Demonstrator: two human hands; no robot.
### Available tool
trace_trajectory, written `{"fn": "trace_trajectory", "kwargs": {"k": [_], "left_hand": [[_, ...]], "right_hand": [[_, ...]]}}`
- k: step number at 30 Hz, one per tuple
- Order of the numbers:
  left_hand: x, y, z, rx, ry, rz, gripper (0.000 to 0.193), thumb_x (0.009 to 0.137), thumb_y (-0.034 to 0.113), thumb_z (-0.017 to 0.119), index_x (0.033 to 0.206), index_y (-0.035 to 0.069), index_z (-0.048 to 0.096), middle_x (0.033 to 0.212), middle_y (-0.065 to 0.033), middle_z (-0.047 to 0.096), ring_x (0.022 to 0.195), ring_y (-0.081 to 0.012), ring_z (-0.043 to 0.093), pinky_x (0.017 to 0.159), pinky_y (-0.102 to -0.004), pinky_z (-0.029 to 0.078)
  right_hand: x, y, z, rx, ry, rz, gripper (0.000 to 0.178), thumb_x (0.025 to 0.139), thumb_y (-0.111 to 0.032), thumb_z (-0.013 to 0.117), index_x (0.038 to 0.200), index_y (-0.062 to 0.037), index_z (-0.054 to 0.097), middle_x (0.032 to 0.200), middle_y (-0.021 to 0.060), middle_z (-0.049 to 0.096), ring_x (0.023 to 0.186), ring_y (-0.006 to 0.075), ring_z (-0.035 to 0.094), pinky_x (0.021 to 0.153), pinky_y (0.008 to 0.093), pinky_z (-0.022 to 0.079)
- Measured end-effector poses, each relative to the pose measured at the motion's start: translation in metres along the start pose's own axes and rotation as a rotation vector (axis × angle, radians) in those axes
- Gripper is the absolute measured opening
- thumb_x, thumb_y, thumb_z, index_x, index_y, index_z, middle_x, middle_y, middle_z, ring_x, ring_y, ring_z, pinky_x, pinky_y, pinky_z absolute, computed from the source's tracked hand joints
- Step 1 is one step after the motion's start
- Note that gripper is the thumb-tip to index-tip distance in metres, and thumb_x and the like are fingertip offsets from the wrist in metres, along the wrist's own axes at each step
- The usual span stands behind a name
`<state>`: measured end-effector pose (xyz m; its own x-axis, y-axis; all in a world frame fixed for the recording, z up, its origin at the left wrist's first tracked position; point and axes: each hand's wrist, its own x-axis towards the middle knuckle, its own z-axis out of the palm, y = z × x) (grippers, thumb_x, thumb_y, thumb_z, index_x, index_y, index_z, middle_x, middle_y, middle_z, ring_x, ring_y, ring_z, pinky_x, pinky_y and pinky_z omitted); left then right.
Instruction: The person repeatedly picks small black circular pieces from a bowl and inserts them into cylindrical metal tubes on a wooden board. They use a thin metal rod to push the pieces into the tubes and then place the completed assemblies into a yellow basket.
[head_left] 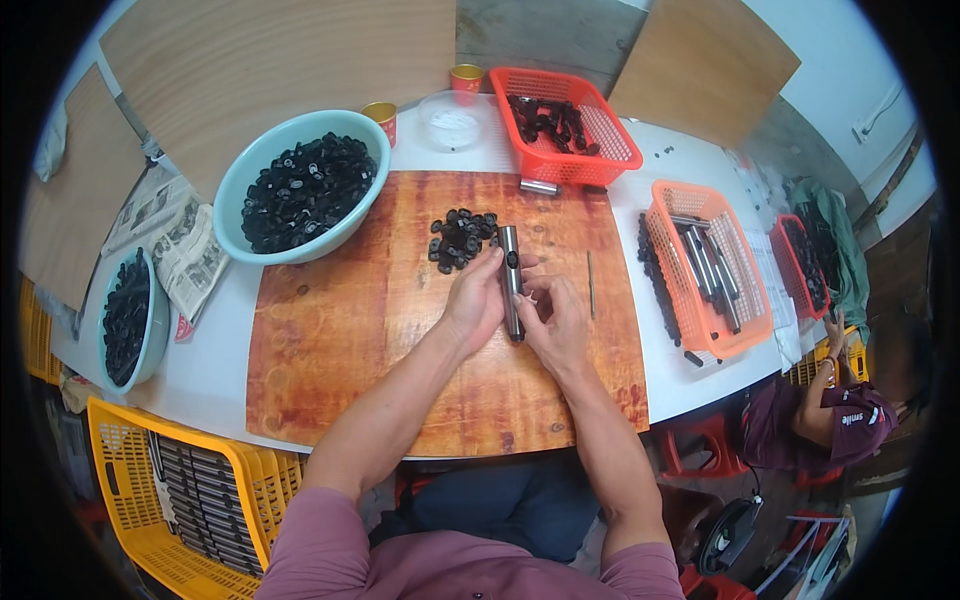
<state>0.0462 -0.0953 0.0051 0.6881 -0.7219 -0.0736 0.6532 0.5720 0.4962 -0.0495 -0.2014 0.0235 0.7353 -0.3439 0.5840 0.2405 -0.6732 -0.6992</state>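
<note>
A shiny metal tube (509, 243) with a black oval piece near its upper end stands out above the wooden board (340, 330). My left hand (474, 302) is closed along the tube's left side. From the right, my right hand (556, 318) grips the lower part, its thumb pressed against the tube. A pile of small black oval plastic pieces (460, 238) lies on the board just beyond my left hand. To the right of my right hand lies a thin metal rod (591, 285), touched by neither hand.
A pale blue basin (232, 215) of black pieces stands at left, a smaller basin (157, 325) beside it. A red basket (625, 150) is at the back, an orange basket (684, 310) with metal tubes at right. A yellow crate (110, 440) holds tubes lower left. Another person (825, 425) sits at right.
</note>
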Motion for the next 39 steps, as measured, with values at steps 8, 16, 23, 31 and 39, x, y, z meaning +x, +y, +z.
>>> {"fn": "trace_trajectory", "kwargs": {"k": [8,16,23,31,39], "left_hand": [[0.009,-0.005,-0.006,0.028,-0.026,0.012,0.035,0.108,0.027,0.042,0.133,0.005,0.052,0.112,-0.0115,0.063,0.098,-0.0221,0.064,0.091,-0.0414,0.054],[0.002,0.003,0.001,0.0,-0.028,-0.059,0.034,0.109,0.028,0.042,0.131,0.004,0.053,0.112,-0.0118,0.064,0.091,-0.0194,0.065,0.084,-0.0376,0.053],[0.001,0.002,0.007,0.01,-0.004,-0.051,0.032,0.109,0.028,0.04,0.124,0.004,0.055,0.108,-0.012,0.065,0.089,-0.0197,0.065,0.082,-0.0375,0.052],[-0.003,0.001,0.003,-0.053,-0.274,-0.275,0.04,0.104,0.031,0.05,0.13,0.001,0.055,0.1,-0.0107,0.067,0.083,-0.019,0.065,0.076,-0.0315,0.055],[-0.013,0.005,0.007,0.081,-0.582,-0.435,0.032,0.099,0.03,0.062,0.119,0.005,0.061,0.1,-0.0129,0.069,0.082,-0.0201,0.066,0.074,-0.0322,0.054]], "right_hand": [[-0.003,-0.002,-0.003,0.013,0.026,0.102,0.009,0.086,0.0,0.073,0.087,0.0001,0.064,0.078,0.0081,0.059,0.062,0.0133,0.059,0.054,0.0273,0.046],[-0.005,0.004,-0.004,0.061,0.117,0.17,0.008,0.09,-0.002,0.071,0.087,-0.0006,0.063,0.078,0.0023,0.06,0.064,0.0074,0.053,0.056,0.0246,0.041],[-0.008,0.018,-0.002,0.055,0.156,0.184,0.01,0.089,-0.004,0.072,0.086,0.0007,0.063,0.077,0.0077,0.061,0.06,0.0118,0.055,0.053,0.0276,0.043],[0.015,0.0,-0.011,0.5,0.245,0.534,0.013,0.094,-0.009,0.067,0.09,0.0028,0.064,0.081,0.0041,0.063,0.069,0.0114,0.061,0.057,0.027,0.05],[0.069,0.041,0.012,-0.239,-0.369,0.264,0.031,0.085,-0.017,0.075,0.11,-0.0003,0.07,0.093,0.0135,0.069,0.079,0.0239,0.067,0.07,0.0353,0.055]]}}
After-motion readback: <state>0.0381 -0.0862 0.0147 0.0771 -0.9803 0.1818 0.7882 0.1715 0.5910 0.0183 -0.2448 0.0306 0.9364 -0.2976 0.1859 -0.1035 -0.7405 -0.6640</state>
